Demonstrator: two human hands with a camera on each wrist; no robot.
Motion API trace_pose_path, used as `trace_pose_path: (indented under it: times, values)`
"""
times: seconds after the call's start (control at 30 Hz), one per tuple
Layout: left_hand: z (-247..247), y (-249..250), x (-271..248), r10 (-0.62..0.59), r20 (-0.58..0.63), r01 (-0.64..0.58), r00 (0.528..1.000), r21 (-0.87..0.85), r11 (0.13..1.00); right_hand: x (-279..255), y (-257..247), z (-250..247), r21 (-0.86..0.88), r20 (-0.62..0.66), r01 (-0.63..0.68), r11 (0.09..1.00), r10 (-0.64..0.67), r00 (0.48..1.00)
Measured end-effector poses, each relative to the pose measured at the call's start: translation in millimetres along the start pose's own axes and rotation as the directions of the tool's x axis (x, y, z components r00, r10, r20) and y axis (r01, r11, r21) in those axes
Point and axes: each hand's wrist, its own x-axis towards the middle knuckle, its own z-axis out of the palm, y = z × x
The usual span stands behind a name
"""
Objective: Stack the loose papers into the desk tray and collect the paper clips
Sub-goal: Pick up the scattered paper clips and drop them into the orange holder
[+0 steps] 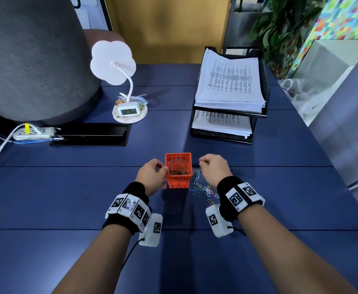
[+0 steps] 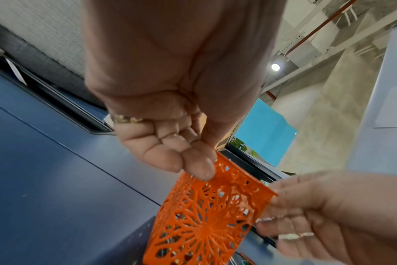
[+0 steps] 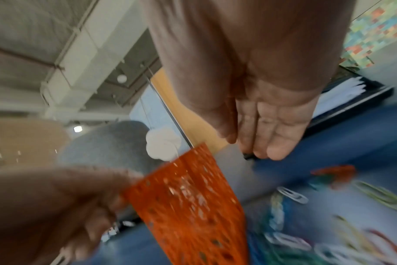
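— Paper clips (image 1: 203, 188): where? 
— Heaped on the blue surface (image 1: 67, 198) just right of the orange basket (image 1: 178, 169), under the right hand (image 1: 213, 167), fingers curled; whether it holds any, I cannot tell. 
— And the left hand (image 1: 152, 177)? 
— Pinching the basket's rim.

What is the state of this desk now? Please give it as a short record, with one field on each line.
left hand: pinches the rim of the orange basket and steadies it
right hand: held above the loose clips, fingers curled; a clip in it cannot be seen
orange basket: upright on the blue desk, some clips already inside
loose paper clips: coloured pile on the desk, right of the basket
desk tray: black, two tiers, both with stacked printed papers
other things: white lamp with clock, power strip
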Motion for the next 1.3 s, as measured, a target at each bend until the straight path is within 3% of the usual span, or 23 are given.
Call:
trace_pose_path:
  times: [0.13,0.3,0.4,0.57,0.73,0.9,1.1,1.3]
  values:
    - [1,-3,0,0.009,-0.008,-0.009,1.0,-0.003,1.0,1,18,18,-0.218,0.163,0.007,0.976,0.03,0.986]
    - [-3,-7,2,0.019,-0.024,-0.018,1.0,0.015,1.0,-3,24,36,-0.406,0.343,0.136,0.904,0.012,0.939]
    - [-6,-8,2,0.016,-0.033,-0.016,0.999,0.015,1.0,-6,27,39,-0.473,0.325,0.189,0.86,-0.03,0.945]
    - [-8,-10,3,0.017,-0.038,-0.017,0.999,0.007,1.0,-10,26,32,-0.48,0.28,0.153,0.864,-0.014,0.96]
    - [-8,-10,4,0.016,-0.052,-0.015,0.999,0.005,1.0,-12,31,27,-0.377,0.223,0.045,0.925,0.043,0.974]
    - [-7,-8,5,0.033,-0.064,-0.032,0.997,0.029,0.999,-5,33,21,-0.158,0.123,-0.077,0.985,0.097,0.988]
    - [-10,-10,7,0.022,-0.064,-0.019,0.998,0.035,0.999,3,9,-8,0.025,-0.002,-0.002,1.0,0.002,1.0]
    - [-11,-8,5,0.019,-0.063,-0.017,0.998,0.041,0.999,6,-31,-14,0.265,0.03,0.052,0.963,-0.062,0.998]
